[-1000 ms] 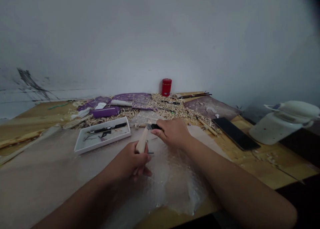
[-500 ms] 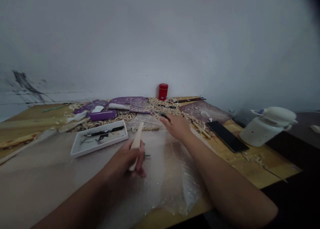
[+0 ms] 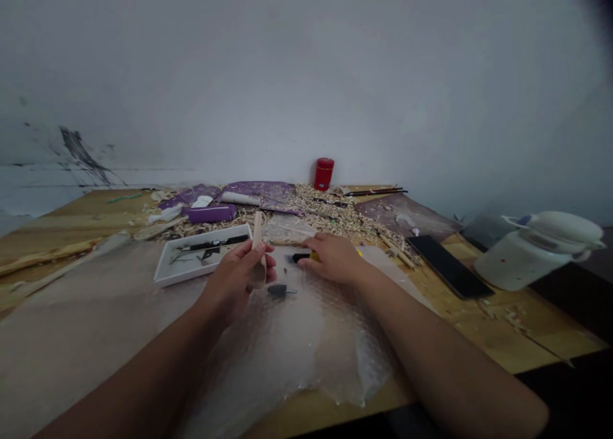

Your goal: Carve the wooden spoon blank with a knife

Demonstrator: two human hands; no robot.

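My left hand point(image 3: 242, 274) is closed around a pale wooden spoon point(image 3: 258, 230), its handle pointing up and its rounded end low by my fingers. Lower and to the right, my right hand point(image 3: 338, 258) is closed over a yellow and black utility knife point(image 3: 301, 258), low over the bubble wrap. My palm hides most of the knife; its blade end points left toward the spoon. Between my hands and a little nearer, a dark grey cone-shaped grinding bit point(image 3: 278, 290) lies on the bubble wrap point(image 3: 287, 343).
A white tray point(image 3: 165, 276) with black tools stands left. Wood shavings point(image 3: 325, 212), a purple case point(image 3: 212, 213) and a red canister point(image 3: 324, 174) lie toward the wall. To the right are a phone point(image 3: 450, 267) and a white lidded jar point(image 3: 517, 254).
My right hand has come down and nearer, and the yellow knife now shows under it. My left hand has shifted slightly up and left with the spoon, uncovering the grinding bit.
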